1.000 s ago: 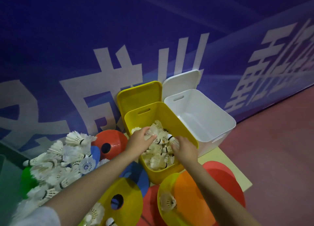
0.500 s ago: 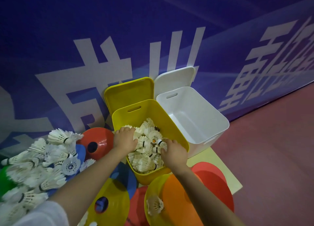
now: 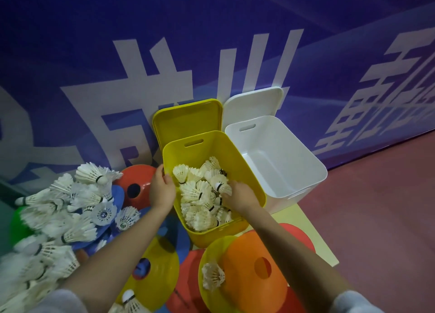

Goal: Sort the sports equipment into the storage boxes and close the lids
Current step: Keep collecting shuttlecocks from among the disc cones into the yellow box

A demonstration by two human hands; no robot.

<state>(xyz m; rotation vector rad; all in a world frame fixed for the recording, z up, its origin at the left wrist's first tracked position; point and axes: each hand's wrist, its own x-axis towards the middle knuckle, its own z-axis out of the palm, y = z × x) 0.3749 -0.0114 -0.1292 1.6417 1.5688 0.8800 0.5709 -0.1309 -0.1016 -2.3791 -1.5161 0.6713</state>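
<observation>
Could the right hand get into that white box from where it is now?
Probably yes. The right hand is in the yellow box, right beside the white box, whose lid stands open with nothing covering it.

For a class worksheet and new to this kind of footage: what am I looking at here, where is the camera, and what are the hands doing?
No machine here: a person wears a camera on the head, looking down at their own two bare hands. The left hand grips the rim of the yellow box, which is partly filled with shuttlecocks. The right hand reaches in among them; whether it holds one is unclear. Beside it stands a white box, nothing visible inside. Both lids stand open. More loose shuttlecocks and coloured cones lie on the floor.
</observation>
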